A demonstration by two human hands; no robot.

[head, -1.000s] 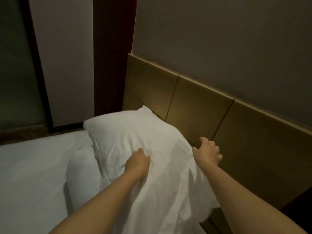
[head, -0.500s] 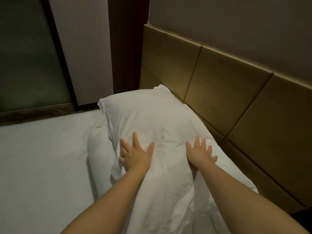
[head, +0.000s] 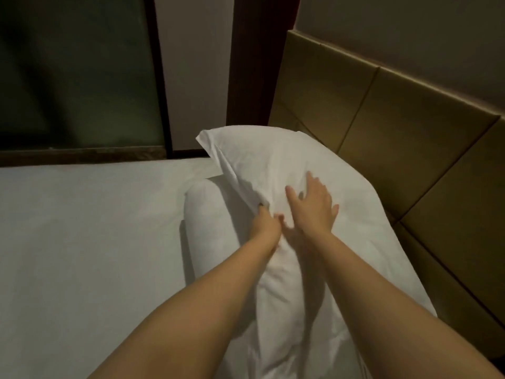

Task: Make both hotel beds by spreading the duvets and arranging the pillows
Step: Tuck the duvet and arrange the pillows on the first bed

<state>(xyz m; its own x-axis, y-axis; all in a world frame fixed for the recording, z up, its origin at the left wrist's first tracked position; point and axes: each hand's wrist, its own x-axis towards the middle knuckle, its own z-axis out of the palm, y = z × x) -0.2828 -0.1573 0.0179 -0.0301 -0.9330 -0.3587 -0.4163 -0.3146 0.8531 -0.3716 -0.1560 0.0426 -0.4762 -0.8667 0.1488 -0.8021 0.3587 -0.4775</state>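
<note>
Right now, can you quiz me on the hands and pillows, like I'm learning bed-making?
1. True or false: the right hand lies flat on the top pillow.
2. Which hand pinches the top pillow's edge? A. left hand B. right hand
3. Fill in: under the top pillow lies another ____.
Key: 1 true; 2 A; 3 pillow, the lower pillow.

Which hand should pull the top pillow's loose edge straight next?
Left. The left hand pinches that edge of the top pillow, on the side away from the headboard. The right hand lies flat, fingers spread, on the pillow's face, likely better for holding it down.
</note>
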